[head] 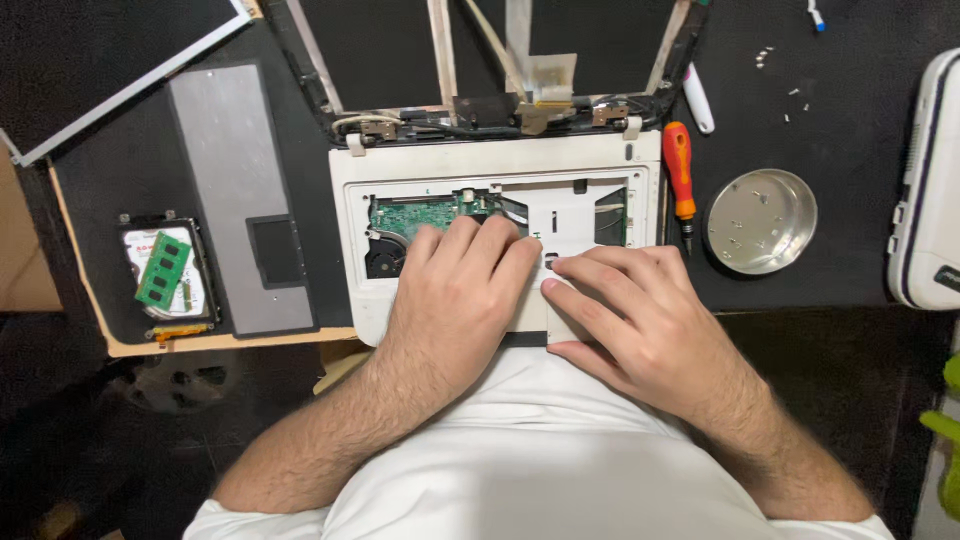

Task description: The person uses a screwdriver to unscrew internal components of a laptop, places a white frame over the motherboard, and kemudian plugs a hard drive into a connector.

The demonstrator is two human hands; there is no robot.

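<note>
Both hands, left hand and right hand, press flat, fingers spread, on the laptop base; screwdriver beside.

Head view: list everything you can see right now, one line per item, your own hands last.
White opened laptop base: one, white, centre, green circuit board exposed.
Detached screen frame: one, black, top centre.
Grey keyboard panel: one, grey, left of base.
Loose display panel: one, black, top left.
Hard drive: one, silver, far left.
Green memory stick: one, green, on the drive.
Orange-handled screwdriver: one, right of base.
Round metal dish: one, silver, right.
White pen: one, top right.
White device: one, right edge.
Left hand: on the base.
Right hand: on the base.
</note>
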